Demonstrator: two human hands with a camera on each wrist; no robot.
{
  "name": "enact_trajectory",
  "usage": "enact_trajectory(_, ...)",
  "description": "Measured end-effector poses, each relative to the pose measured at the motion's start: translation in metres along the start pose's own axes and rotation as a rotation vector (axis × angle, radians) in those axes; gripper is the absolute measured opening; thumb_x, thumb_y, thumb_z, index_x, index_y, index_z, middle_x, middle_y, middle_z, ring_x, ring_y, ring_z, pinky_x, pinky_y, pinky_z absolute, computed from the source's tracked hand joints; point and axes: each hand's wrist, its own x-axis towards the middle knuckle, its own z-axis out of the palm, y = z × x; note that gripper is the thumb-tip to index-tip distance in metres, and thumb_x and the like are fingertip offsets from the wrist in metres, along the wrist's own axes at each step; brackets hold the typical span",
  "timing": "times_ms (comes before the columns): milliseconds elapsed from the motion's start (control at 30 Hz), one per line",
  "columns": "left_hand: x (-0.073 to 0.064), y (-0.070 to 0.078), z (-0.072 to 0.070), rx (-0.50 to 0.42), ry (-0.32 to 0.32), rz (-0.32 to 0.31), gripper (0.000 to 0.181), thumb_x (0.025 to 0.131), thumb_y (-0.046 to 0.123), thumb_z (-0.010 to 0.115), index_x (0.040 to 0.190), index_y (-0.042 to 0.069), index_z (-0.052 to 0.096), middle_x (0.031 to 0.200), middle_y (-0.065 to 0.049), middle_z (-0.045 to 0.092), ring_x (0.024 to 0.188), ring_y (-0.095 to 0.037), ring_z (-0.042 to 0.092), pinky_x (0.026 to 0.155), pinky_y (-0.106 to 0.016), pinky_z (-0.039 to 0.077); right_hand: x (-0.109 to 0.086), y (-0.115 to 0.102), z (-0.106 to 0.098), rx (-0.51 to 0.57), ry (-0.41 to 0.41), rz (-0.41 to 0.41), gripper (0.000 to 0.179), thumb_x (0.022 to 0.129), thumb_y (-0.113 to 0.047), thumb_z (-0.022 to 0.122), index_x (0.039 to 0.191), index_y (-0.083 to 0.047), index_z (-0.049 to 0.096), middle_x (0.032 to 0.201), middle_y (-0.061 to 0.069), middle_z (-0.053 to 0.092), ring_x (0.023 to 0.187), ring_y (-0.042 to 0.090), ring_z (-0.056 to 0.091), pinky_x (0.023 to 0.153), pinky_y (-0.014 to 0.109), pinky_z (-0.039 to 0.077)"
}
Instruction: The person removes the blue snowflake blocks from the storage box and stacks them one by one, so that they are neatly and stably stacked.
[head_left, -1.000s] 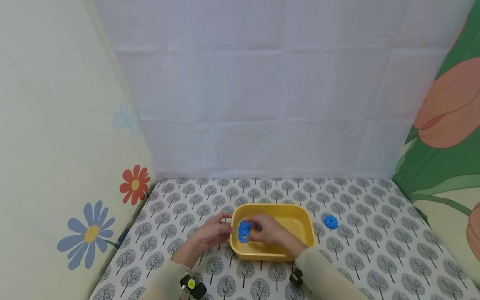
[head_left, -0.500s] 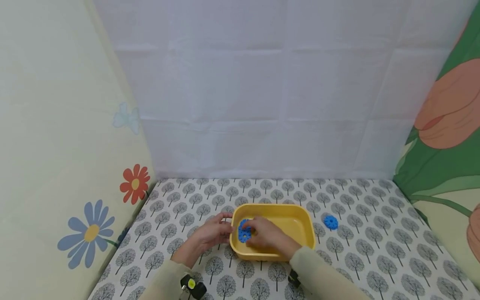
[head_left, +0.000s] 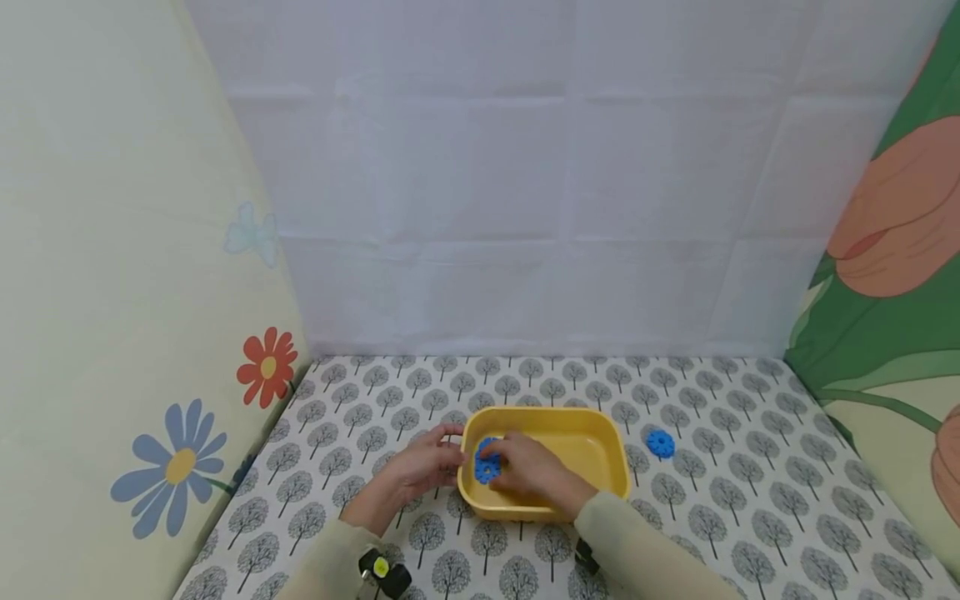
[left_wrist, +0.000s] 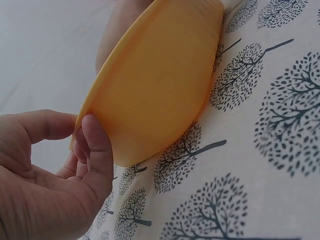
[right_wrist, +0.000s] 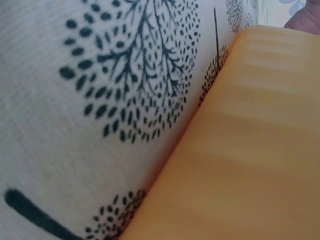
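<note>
A yellow plastic basin stands on the table, with blue notched discs at its left end. My left hand is at the basin's left side; in the left wrist view, thumb and fingers of the left hand pinch the rim of the basin. My right hand reaches inside over the front wall, its bent fingers and thumb gripping at a blue disc and partly covering the discs. In the right wrist view only the basin's outer wall shows; the right hand is hidden there.
Another blue notched disc lies on the tree-patterned tablecloth to the right of the basin. A white sheet hangs behind the table. Walls with printed flowers stand at both sides.
My right hand has moved slightly left and down onto the discs in the basin; a blue piece seen by its fingers a second ago is now covered. My left hand stays at the rim.
</note>
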Motion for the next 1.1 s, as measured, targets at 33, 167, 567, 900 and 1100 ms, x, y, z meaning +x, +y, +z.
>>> enact_trajectory(33, -0.0002, 0.0002, 0.0003, -0.001, 0.0, -0.001, 0.054, 0.094, 0.001, 0.059, 0.143, 0.0, 0.038, 0.105, -0.016, 0.062, 0.083, -0.021, 0.061, 0.07, -0.032, 0.055, 0.0002, 0.0001, 0.0, 0.0, 0.0, 0.001, 0.04, 0.082, -0.029, 0.084, 0.121, -0.027, 0.073, 0.118, -0.001, 0.063, 0.101, 0.013, 0.058, 0.095, 0.037, 0.05)
enact_trajectory(167, -0.0011, 0.0005, 0.0003, -0.004, -0.003, 0.002, 0.054, 0.093, 0.001, 0.059, 0.143, -0.001, 0.037, 0.103, -0.015, 0.062, 0.082, -0.02, 0.061, 0.069, -0.032, 0.055, 0.0011, -0.0002, 0.0002, 0.001, 0.003, -0.003, 0.04, 0.083, -0.029, 0.084, 0.121, -0.026, 0.073, 0.117, -0.001, 0.064, 0.1, 0.013, 0.058, 0.094, 0.036, 0.05)
enact_trajectory(567, -0.0009, 0.0005, -0.0002, -0.004, -0.02, 0.009, 0.054, 0.094, 0.001, 0.058, 0.143, -0.002, 0.036, 0.105, -0.015, 0.061, 0.083, -0.02, 0.061, 0.071, -0.032, 0.055, -0.001, -0.0023, -0.0021, 0.061, 0.012, -0.029, 0.031, 0.083, -0.023, 0.083, 0.112, -0.024, 0.07, 0.105, -0.004, 0.061, 0.091, 0.01, 0.054, 0.085, 0.031, 0.049)
enact_trajectory(900, -0.001, 0.0007, -0.0003, -0.002, -0.018, 0.015, 0.056, 0.093, 0.002, 0.06, 0.143, -0.001, 0.036, 0.104, -0.014, 0.062, 0.083, -0.021, 0.061, 0.071, -0.032, 0.055, 0.0001, -0.0016, 0.0002, 0.067, 0.027, -0.085, 0.034, 0.081, -0.016, 0.084, 0.111, -0.022, 0.069, 0.104, -0.007, 0.062, 0.092, 0.008, 0.053, 0.086, 0.029, 0.049)
enact_trajectory(1100, -0.0014, 0.0009, -0.0003, -0.002, -0.016, 0.015, 0.055, 0.093, 0.002, 0.06, 0.143, -0.002, 0.036, 0.105, -0.014, 0.061, 0.084, -0.021, 0.061, 0.07, -0.032, 0.055, 0.0027, -0.002, 0.0019, -0.016, 0.007, -0.098, 0.036, 0.083, -0.022, 0.083, 0.117, -0.02, 0.071, 0.106, -0.006, 0.063, 0.092, 0.008, 0.053, 0.085, 0.028, 0.049)
